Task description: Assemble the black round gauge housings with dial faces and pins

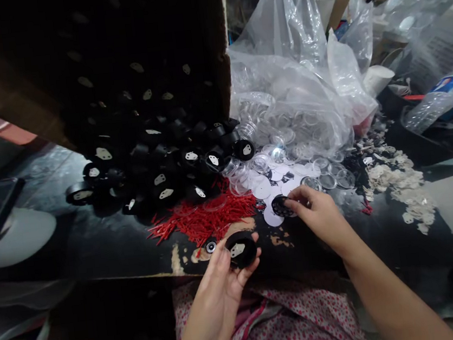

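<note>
My left hand [223,285] is wrapped round a black round housing [241,249] with a pale plate inside, held near the table's front edge. My right hand [317,211] pinches a dark patterned disc [282,206] over the white discs [262,188]. Between and behind the hands lies a heap of thin red pieces [203,216]. A small ringed part [211,246] rests on the table just left of the held housing. Many more black housings [165,190] are piled at the back left.
A big dark box [222,45] opens over the housings. Clear rings [328,177] spill from a plastic bag [294,86]. Cream-coloured small plates [402,185] lie at the right, near a plastic bottle [435,102]. A white rounded object [25,236] stands at the left.
</note>
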### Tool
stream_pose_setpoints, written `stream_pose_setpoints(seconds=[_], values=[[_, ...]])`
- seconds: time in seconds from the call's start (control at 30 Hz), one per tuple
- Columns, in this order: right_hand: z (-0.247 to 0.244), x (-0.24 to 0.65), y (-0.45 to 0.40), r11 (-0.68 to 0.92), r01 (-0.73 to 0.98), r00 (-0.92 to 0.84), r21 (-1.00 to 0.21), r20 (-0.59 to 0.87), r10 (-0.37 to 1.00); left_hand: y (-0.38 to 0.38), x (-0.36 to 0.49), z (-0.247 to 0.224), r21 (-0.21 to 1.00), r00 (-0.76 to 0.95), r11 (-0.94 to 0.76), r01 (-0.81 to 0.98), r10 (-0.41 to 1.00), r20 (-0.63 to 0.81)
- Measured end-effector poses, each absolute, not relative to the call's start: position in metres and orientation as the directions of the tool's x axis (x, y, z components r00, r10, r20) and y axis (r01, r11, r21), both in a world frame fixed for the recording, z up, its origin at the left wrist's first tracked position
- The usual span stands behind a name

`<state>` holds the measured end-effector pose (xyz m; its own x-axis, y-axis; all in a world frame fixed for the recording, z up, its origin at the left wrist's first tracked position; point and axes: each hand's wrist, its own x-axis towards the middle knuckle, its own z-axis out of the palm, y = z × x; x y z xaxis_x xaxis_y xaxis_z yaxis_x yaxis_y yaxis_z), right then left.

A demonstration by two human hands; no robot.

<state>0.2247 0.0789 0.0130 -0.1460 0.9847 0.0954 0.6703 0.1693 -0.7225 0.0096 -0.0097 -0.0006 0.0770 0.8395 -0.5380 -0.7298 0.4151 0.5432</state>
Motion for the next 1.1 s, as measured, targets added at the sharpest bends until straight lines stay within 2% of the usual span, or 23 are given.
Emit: stream_pose_setpoints(seconds=[0.07,0.2,0.3,0.37,0.47,0.63,0.73,0.83,1.1], values=[[0.016,0.228,0.079,0.180,0.638,-0.158,-0.748,0.101,0.982,-0.009,0.010,0.001,0.530,0.078,0.406,-0.744,0.841,-0.535],[0.028,0.218,0.072,0.281,0.596,-0.176,-0.752,0.219,0.960,-0.007,0.012,0.008,0.491,0.100,0.380,-0.784,0.858,-0.504],[0.037,0.199,0.061,0.310,0.485,-0.348,-0.818,0.145,0.926,-0.003,0.013,0.012,0.456,0.137,0.382,-0.804,0.865,-0.484],[0.041,0.189,0.055,0.261,0.431,-0.384,-0.864,0.087,0.919,0.000,0.014,0.012,0.488,0.072,0.350,-0.799,0.863,-0.501],[0.044,0.180,0.050,0.225,0.399,-0.328,-0.889,0.091,0.940,0.000,0.016,0.011,0.581,-0.051,0.305,-0.754,0.856,-0.515],[0.046,0.164,0.047,0.299,0.361,-0.391,-0.883,0.148,0.908,-0.009,0.021,0.004,0.641,-0.054,0.374,-0.670,0.837,-0.545],[0.044,0.158,0.046,0.214,0.389,-0.344,-0.896,0.075,0.936,-0.013,0.021,-0.002,0.738,-0.069,0.397,-0.545,0.856,-0.512],[0.040,0.160,0.048,0.073,0.329,-0.322,-0.942,-0.039,0.946,-0.013,0.018,-0.004,0.801,-0.041,0.381,-0.462,0.893,-0.449],[0.031,0.164,0.044,-0.020,0.312,-0.303,-0.950,-0.119,0.946,-0.013,0.017,-0.001,0.863,0.002,0.351,-0.364,0.927,-0.376]])
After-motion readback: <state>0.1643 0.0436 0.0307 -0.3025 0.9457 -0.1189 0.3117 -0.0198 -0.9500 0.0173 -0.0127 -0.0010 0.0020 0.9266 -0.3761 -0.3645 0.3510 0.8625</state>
